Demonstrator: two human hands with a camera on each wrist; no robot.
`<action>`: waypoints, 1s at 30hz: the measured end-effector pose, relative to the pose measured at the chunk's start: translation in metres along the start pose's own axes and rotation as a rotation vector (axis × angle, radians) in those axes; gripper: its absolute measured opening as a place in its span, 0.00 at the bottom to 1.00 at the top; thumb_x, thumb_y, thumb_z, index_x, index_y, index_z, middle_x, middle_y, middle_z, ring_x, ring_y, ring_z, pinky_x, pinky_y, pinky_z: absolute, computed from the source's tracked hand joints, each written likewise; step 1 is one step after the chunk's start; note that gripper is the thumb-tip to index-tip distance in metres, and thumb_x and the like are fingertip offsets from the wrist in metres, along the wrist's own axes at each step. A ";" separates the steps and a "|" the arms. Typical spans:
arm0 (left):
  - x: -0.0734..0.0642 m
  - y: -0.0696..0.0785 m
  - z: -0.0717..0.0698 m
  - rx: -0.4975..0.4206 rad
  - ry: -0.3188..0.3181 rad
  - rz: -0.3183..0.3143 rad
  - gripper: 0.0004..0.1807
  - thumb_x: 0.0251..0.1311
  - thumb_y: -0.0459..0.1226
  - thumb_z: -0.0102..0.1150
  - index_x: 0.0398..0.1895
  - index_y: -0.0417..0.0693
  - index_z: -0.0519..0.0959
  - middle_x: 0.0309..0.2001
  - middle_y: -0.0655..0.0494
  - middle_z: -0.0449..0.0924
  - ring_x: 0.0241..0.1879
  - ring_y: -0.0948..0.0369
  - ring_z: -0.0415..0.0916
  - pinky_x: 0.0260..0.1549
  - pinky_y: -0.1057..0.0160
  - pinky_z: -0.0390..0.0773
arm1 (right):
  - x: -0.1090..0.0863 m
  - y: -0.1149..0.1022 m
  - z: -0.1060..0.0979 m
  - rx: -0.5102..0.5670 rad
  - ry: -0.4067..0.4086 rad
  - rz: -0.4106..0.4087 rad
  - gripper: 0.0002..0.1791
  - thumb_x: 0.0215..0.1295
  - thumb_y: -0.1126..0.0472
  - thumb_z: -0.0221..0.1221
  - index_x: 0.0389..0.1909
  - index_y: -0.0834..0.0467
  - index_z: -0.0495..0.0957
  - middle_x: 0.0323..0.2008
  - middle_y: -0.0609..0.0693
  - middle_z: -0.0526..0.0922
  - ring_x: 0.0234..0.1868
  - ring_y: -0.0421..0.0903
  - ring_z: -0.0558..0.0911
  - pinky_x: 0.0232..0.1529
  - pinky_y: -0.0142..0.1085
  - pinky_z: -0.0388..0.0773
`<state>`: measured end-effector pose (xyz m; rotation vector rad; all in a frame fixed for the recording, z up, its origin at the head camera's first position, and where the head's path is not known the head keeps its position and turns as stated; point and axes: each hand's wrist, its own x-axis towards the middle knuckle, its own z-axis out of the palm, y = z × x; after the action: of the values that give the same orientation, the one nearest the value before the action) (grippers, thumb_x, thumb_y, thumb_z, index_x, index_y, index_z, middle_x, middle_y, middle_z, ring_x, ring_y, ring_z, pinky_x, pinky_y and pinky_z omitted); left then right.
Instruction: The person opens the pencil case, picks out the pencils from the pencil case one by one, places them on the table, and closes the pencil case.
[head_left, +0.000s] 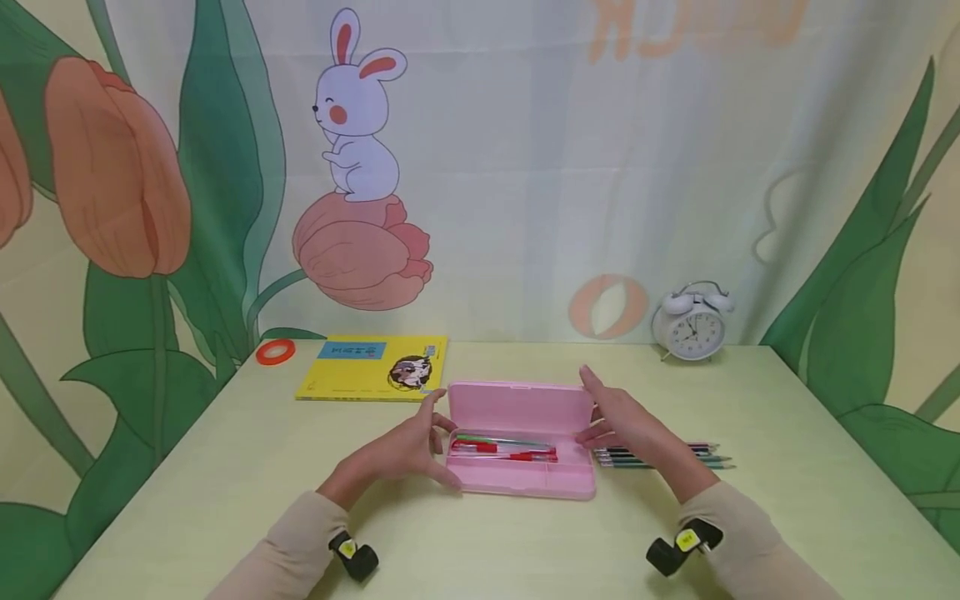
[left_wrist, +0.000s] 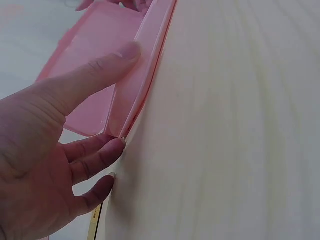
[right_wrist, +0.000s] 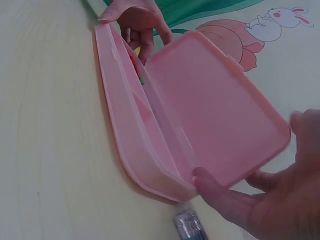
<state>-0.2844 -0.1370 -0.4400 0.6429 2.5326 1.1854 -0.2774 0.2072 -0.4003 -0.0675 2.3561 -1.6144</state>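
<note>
A pink pencil case (head_left: 491, 476) lies with its lid (head_left: 517, 407) raised at the back. Red-capped pens (head_left: 532, 456) and a green-tipped pen (head_left: 480, 438) lie in its rear compartment. My left hand (head_left: 408, 446) holds the case's left end, thumb at the front corner and fingers at the rear; in the left wrist view the thumb (left_wrist: 107, 67) overlaps the front wall. My right hand (head_left: 622, 419) holds the right end around the hinge and lid. In the right wrist view its thumb (right_wrist: 215, 190) lies inside the corner, other fingers behind the lid.
Several pencils (head_left: 705, 458) lie right of the case, partly under the right forearm. A yellow book (head_left: 352, 379) lies at the back left, with an orange-red tape ring (head_left: 275, 352) beside it. A white alarm clock (head_left: 690, 327) stands at the back right, before a printed curtain (head_left: 495, 208).
</note>
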 end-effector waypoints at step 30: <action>-0.004 -0.005 -0.008 0.061 -0.102 0.095 0.33 0.49 0.51 0.77 0.54 0.56 0.69 0.51 0.55 0.77 0.50 0.57 0.74 0.49 0.54 0.73 | -0.021 0.018 -0.004 -0.682 -0.165 -0.420 0.35 0.43 0.42 0.78 0.48 0.57 0.78 0.40 0.47 0.79 0.27 0.41 0.72 0.28 0.33 0.72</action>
<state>-0.2861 -0.1468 -0.4387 0.8253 2.4858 1.0794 -0.2562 0.2218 -0.4108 -0.8412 2.7575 -0.8095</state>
